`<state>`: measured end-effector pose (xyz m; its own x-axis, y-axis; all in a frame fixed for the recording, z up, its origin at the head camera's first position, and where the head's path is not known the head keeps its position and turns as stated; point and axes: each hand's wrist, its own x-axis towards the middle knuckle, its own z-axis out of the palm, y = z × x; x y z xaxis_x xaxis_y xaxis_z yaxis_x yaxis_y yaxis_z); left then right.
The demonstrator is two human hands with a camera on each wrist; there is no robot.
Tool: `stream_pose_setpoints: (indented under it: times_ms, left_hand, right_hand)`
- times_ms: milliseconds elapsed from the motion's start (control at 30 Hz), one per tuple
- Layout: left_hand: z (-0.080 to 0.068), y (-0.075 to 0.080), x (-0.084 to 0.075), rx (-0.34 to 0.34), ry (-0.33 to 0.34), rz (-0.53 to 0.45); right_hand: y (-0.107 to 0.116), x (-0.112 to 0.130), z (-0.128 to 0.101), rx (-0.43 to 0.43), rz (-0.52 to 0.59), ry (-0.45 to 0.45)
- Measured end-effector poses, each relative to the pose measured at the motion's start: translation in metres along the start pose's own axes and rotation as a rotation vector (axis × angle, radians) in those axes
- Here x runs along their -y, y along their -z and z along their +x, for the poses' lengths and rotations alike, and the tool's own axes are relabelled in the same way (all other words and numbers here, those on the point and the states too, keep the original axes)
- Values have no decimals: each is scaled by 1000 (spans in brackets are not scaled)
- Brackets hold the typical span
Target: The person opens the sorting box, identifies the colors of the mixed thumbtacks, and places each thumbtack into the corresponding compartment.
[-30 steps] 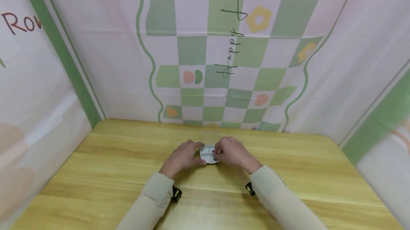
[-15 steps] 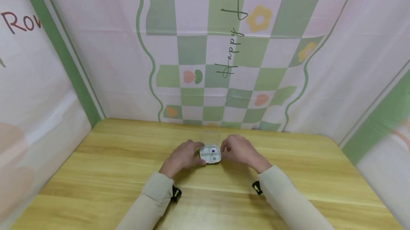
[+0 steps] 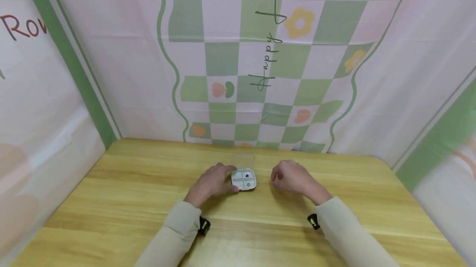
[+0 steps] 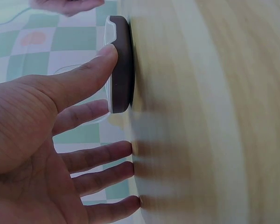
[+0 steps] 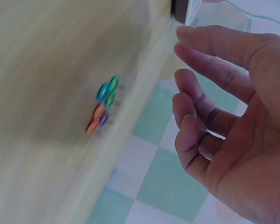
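A small white pill box point(image 3: 238, 183) with divided compartments lies on the table, its clear lid point(image 3: 243, 160) folded back. My left hand point(image 3: 211, 182) grips it at the left side, thumb and index finger on opposite edges; in the left wrist view, the dark base point(image 4: 123, 70) shows beside the thumb. A purple bit point(image 3: 247, 175) lies in the far right compartment, a small dark ring point(image 3: 248, 184) in the near right one. My right hand point(image 3: 293, 179) is right of the box, apart from it, fingers loosely bent with nothing between them.
In the right wrist view, several small coloured rings point(image 5: 101, 105) lie close together on the wooden table point(image 3: 245, 230); the head view does not show them, with the right hand there. A patterned cloth point(image 3: 223, 58) hangs at the table's back edge.
My right hand has drawn away from over the pill box to the right, uncovering the right compartments with the purple bit and the ring. The left hand keeps its hold.
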<state>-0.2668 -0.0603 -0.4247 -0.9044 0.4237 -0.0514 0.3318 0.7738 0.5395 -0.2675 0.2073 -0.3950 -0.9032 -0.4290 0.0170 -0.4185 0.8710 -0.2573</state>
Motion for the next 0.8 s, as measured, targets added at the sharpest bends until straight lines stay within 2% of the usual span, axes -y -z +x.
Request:
stream_pose_setpoints:
  times_ms: [300,800]
  left_hand:
    - [1,0,0,-4,-11,9]
    - [-2,1,-1,-3,-12,0]
  right_hand:
    - [4,-17,-17,42,-20,-5]
    - [6,-26,-26,64,-52,-62]
